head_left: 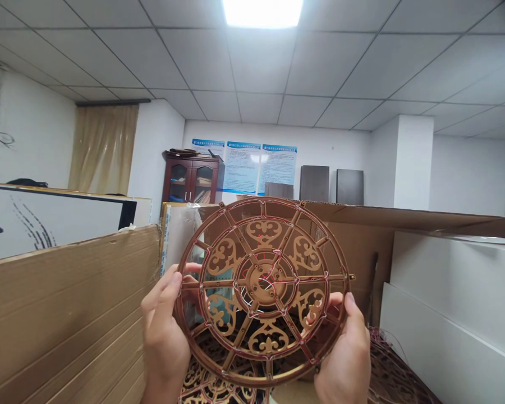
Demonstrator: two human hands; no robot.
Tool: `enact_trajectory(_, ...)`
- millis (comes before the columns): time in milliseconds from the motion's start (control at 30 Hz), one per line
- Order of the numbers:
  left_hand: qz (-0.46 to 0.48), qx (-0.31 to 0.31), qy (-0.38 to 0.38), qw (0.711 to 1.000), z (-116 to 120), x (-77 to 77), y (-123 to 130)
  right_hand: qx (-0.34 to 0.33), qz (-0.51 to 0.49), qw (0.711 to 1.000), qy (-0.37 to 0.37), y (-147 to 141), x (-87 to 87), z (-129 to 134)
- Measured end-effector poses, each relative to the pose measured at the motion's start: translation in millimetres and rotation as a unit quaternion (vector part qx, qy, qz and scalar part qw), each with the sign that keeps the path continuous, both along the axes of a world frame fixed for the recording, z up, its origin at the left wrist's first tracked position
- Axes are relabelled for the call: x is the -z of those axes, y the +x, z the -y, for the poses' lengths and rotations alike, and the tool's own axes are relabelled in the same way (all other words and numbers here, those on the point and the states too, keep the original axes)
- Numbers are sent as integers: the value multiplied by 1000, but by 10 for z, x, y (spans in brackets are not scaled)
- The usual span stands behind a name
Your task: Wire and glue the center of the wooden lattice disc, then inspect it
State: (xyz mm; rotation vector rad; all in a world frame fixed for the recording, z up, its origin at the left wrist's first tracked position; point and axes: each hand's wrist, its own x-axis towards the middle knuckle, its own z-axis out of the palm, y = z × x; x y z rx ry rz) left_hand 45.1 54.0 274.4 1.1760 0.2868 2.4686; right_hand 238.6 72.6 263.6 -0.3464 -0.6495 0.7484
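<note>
Both my hands hold up a round gold-brown openwork frame, facing me nearly upright. It has concentric rings, spokes and curled scroll ornaments, and red and whitish wires run along its rings to the hub. My left hand is closed on its left rim, thumb on the near side and fingers behind. On the lower right rim my right hand grips it the same way. Below lie more gold openwork pieces, partly hidden by the raised frame.
Cardboard stands along the left, and a cardboard box wall rises behind the frame. White panels lean at the right, near dark openwork pieces. Farther back are a wooden cabinet and blue wall posters.
</note>
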Motion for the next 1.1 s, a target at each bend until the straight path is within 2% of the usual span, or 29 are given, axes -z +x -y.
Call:
enact_trajectory(333, -6, -23, 0, 1000, -55, 29, -13, -2, 13, 1000, -7, 21, 30, -65)
enact_trajectory(467, 2, -20, -3, 1000, -7, 8, 28, -22, 32, 999, -19, 22, 47, -158)
enact_trajectory(633, -2, -52, -14, 999, -29, 31, 46, -34, 42, 998, -23, 39, 66, -284)
enact_trajectory(833, -22, -44, -11, 999, -131, 87, -13, -30, 30, 999, -14, 32, 67, -275)
enact_trajectory(1100, -9, -35, -29, 999, -177, 46, -20, -8, 37, 999, 6, 67, 85, -283)
